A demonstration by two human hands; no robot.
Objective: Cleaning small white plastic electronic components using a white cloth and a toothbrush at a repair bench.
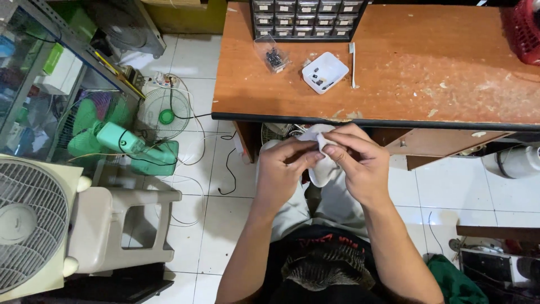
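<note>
Both my hands meet over my lap, just in front of the wooden desk's edge (360, 120). My left hand (283, 171) and my right hand (360, 160) pinch a small white cloth or tissue (320, 169) between their fingertips. The cloth hangs down between the palms; whatever may be wrapped in it is hidden. On the desk beyond lie a white square tray (325, 72) with small dark parts, a clear plastic bag (272, 54) of dark parts and a white stick-like tool (353, 63).
A small-parts drawer cabinet (306, 18) stands at the desk's back. A red basket (523, 28) sits at the far right. On the tiled floor at left are a green fan (124, 141), a white fan grille (165, 114), a plastic stool (121, 225), a box fan (31, 222) and loose cables.
</note>
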